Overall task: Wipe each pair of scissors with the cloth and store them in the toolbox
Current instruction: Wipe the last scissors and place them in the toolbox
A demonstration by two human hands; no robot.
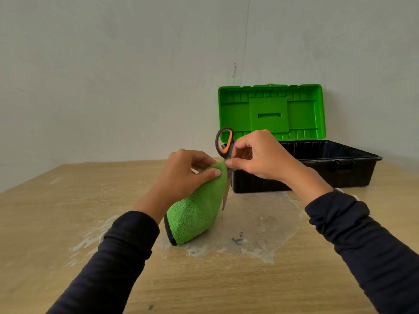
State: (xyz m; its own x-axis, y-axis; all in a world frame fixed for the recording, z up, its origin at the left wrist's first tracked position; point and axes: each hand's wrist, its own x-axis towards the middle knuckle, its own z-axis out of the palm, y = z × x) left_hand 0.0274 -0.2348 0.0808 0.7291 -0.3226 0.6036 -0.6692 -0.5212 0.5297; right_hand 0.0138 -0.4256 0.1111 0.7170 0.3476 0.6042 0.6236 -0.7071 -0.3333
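Wiping under way. Left hand (181,175) fingers pinch green cloth (197,214) against blade; right hand (260,155) fingers clamped on scissors (224,141), held upright above bench (68,211) centre. Open toolbox (328,159) at far right edge, contents hidden; storing not yet done.

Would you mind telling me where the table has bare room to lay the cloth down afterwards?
The wooden table is bare left of the left hand, and along its near edge between the dark sleeves. It is crowded at centre, where both hands work the green cloth and orange-handled scissors, and far right, where the open black toolbox stands.
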